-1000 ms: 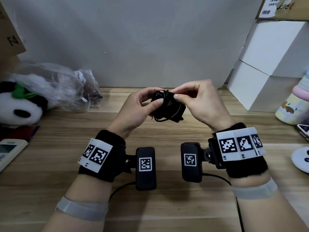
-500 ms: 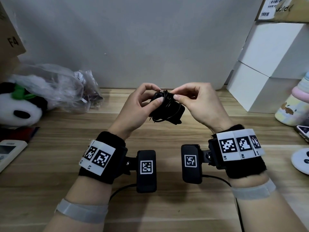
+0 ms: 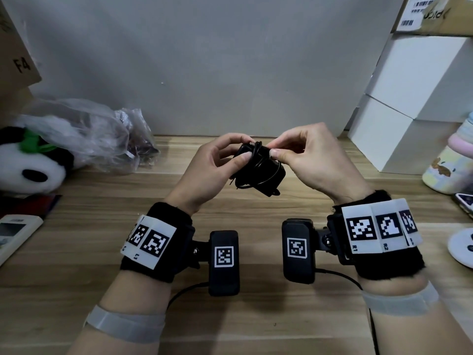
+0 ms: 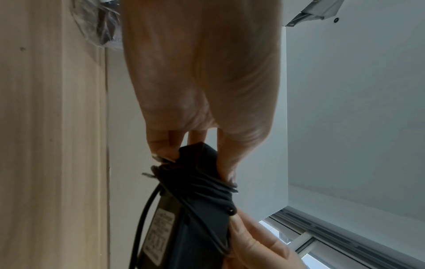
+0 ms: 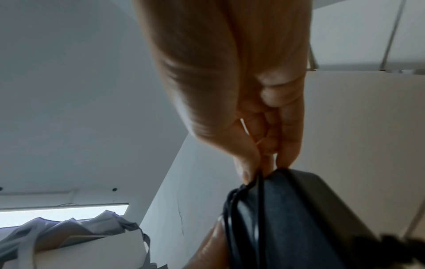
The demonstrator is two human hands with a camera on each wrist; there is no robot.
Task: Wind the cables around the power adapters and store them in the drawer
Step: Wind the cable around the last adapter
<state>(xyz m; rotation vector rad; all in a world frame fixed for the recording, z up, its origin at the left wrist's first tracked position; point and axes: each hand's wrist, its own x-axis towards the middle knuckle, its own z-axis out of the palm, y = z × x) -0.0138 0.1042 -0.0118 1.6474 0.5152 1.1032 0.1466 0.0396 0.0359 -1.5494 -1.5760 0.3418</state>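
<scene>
Above wooden desk [image 3: 76,252], fingers [image 3: 240,158] partly hide cable-wrapped power adapter [image 3: 258,171].

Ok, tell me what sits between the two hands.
The head view shows a black power adapter with its cable wound round it, held above the wooden desk. The left hand grips one end; the right hand pinches the cable.

Looking like home desk or storage corner, not lab. Wood-grain surface [image 3: 76,252] running up to plain grey wall [image 3: 230,60]. Left of grip: plush panda [image 3: 30,172], crumpled plastic bag [image 3: 89,134], remote control [image 3: 12,234] lying about. Right of grip: white boxes [image 3: 409,98] stacking against wall, labelled cardboard carton [image 3: 435,14] sitting on top, pastel bottle [image 3: 450,165] standing nearby.
</scene>
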